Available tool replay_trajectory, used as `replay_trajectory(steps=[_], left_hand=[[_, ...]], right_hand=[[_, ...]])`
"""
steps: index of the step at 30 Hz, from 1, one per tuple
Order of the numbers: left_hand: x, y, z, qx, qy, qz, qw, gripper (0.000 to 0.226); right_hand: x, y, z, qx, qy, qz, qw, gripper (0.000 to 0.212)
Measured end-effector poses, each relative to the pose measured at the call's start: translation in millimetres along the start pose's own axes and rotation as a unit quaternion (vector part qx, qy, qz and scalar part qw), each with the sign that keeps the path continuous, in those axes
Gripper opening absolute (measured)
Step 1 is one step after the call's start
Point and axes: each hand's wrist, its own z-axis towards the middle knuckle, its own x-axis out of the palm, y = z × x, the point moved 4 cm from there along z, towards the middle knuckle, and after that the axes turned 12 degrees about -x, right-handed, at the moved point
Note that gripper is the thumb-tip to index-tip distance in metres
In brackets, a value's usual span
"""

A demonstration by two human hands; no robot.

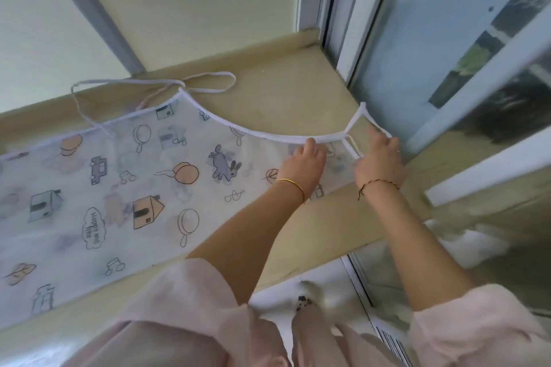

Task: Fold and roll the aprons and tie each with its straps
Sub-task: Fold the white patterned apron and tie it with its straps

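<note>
Beige sill [283,92] bears a sheer printed apron [119,188]; left hand [304,161] grips its hem [262,135], right hand [378,161] its strap [354,119].

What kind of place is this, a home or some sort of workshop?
Most likely a home: the printed apron lies on a wide beige window ledge beside a sliding glass window, below a plain pale wall. No workshop gear shows.

Apron colours and print
Apron [119,188]: translucent white, orange and grey-blue cartoon print; straps [355,118] white. Ledge [283,92]: beige. Sleeve [185,292]: pale pink.
</note>
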Motion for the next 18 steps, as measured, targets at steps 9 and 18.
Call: replay_trajectory(steps=[9,18], left_hand=[[5.3,-11.4,19.5,-0.044,0.073,0.034,0.996,0.081],[9.1,-7.2,22.2,-0.045,0.082,0.036,0.995,0.084]], right_hand=[[3.3,-46.5,4.1,0.040,0.063,-0.046,0.996,0.030],[-62.4,-4.9,25.2,-0.064,-0.181,0.125,0.973,0.015]])
